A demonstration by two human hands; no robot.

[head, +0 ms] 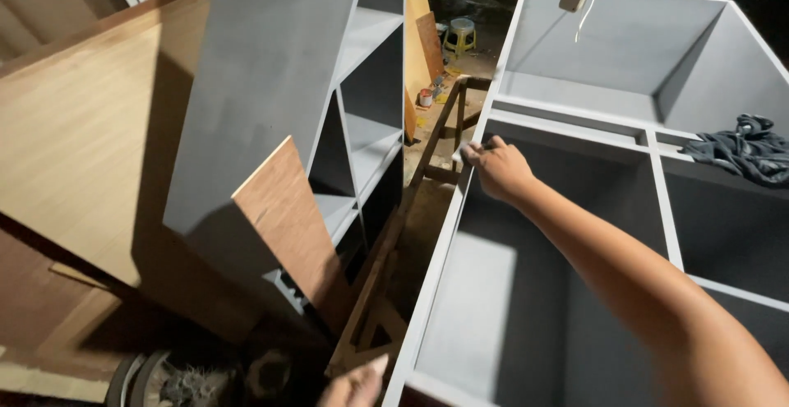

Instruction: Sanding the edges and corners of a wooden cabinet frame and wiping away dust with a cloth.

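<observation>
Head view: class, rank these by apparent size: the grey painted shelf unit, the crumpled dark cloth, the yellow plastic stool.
1. Grey painted shelf unit, by far largest.
2. Crumpled dark cloth.
3. Yellow plastic stool, smallest, though it stands far from the camera, so its true size against the cloth is unsure.

Looked like a woodworking shop at night: grey-painted cabinet carcass laid on its back, a matching shelf unit leaned nearby, bare plywood sheets, small paint cans and a yellow stool on the littered floor.
</observation>
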